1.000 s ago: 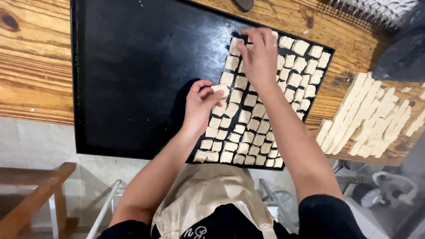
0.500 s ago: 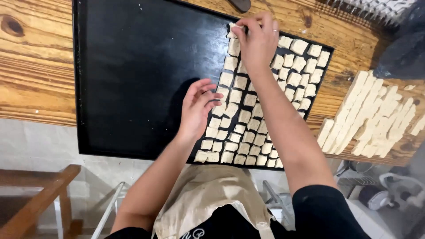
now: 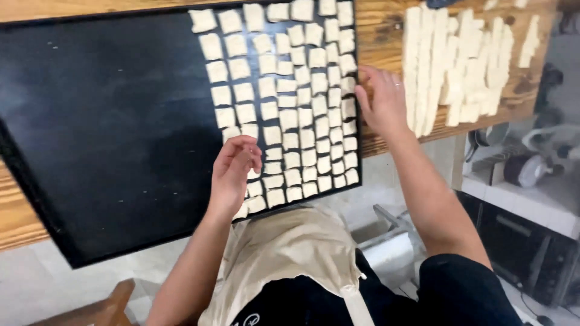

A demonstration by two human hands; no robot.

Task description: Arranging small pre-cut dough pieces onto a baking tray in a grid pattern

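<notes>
Laying Dough Squares on a Black Baking Tray

Resting over the near rows of dough squares (image 3: 290,90), the left hand (image 3: 232,172) hangs above the black baking tray (image 3: 109,133) with its fingers curled loosely inward. They are half closed, and I cannot tell if a piece is held between them, because the palm side is hidden. The right hand (image 3: 380,102) lies at the right edge of the tray, partly on the wooden table (image 3: 377,36), with fingers spread and mostly straight, not closed around anything. Its fingertips touch or almost touch the outer column of squares.

The dough squares are small, pale and roughly cut. They cover the right part of the tray in close rows, from the far edge to the near edge, while the left part of the tray shows its dark surface. To the right of the right hand, long dough strips (image 3: 465,60) lie side by side on the table. Below the tray a beige apron (image 3: 290,253) is seen over dark clothes.
</notes>
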